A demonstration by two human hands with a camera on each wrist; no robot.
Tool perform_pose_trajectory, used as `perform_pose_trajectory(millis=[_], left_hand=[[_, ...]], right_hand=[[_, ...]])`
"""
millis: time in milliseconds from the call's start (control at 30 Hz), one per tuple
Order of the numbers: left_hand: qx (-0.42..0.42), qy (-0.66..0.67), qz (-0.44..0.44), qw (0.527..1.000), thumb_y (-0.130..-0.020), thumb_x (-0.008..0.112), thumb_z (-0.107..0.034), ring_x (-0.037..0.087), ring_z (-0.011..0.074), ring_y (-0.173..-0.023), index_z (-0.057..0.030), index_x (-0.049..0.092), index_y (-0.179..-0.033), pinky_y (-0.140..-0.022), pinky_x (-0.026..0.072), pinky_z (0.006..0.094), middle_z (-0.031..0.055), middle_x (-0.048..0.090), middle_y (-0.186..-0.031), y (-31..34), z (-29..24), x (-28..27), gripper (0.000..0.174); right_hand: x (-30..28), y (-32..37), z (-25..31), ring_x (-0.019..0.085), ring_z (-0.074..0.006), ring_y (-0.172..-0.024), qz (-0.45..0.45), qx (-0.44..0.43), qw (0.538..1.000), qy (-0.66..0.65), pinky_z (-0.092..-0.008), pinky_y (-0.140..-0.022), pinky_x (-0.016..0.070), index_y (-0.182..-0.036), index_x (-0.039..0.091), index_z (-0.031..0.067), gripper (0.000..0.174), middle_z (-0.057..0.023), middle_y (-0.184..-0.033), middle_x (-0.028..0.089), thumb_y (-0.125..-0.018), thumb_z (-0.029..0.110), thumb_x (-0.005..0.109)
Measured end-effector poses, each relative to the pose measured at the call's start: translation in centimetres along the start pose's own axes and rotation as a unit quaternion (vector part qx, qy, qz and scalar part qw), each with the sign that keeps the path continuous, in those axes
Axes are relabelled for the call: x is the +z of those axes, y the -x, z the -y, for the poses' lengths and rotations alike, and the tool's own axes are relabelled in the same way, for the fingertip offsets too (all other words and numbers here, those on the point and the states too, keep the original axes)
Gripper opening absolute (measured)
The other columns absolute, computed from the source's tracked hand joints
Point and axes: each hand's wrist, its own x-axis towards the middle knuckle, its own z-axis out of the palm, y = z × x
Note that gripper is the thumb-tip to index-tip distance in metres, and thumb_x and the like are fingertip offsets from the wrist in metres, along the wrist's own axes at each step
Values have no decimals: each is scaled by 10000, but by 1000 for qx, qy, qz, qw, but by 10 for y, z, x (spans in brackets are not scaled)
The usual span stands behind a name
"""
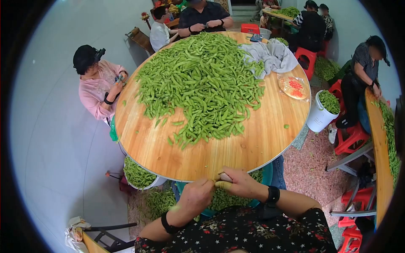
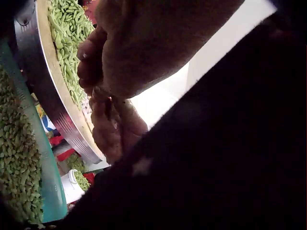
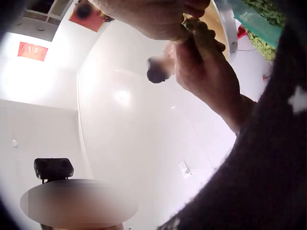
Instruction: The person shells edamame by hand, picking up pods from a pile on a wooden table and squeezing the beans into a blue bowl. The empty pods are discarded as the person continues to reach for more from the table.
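Your left hand point(image 1: 196, 195) and right hand point(image 1: 241, 184) meet with curled fingers point(image 1: 205, 184), whether holding anything I cannot tell, and the pods point(image 1: 202, 84) look light and pliant, best pinched near one end.

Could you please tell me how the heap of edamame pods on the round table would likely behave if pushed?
The heap of edamame pods would probably spread and slump rather than shift as one block, since the pods lie loose. Those along its edge may slide fairly easily, as the round table looks smooth. Single pods, being small and slim, are likely light.
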Motion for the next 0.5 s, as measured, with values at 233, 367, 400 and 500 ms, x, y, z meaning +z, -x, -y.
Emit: perform_pose_trajectory(millis=[233,367,400,500], left_hand=[[-73,-75,398,911,-831,594,-161,631,348,-735,-68,636,-864,-601,494,443,158,623,-731,50,27,-30,107],[-10,60,383,922,-808,599,-104,630,354,-747,-42,627,-892,-621,492,437,169,619,-740,64,29,-17,108],[-18,64,381,922,-808,599,-104,630,354,-747,-42,627,-892,-621,492,437,169,619,-740,67,30,-14,108],[-65,68,368,925,-797,608,-108,625,359,-741,-39,634,-943,-642,492,452,172,628,-768,85,28,-6,163]], right_hand=[[-15,1,5,592,-321,-741,244,63,967,-40,-388,-674,457,-944,555,38,183,-143,-771,572,-920,217,577],[-23,-6,9,616,-305,-772,211,84,974,-27,-383,-695,470,-1011,567,41,201,-138,-801,597,-937,227,552],[-28,-9,11,618,-279,-766,174,98,980,-22,-373,-697,473,-1035,563,40,204,-124,-789,591,-940,220,551],[-30,-12,-11,588,-174,-676,83,96,992,-25,-307,-615,467,-1079,560,40,194,-67,-759,578,-957,188,532]])
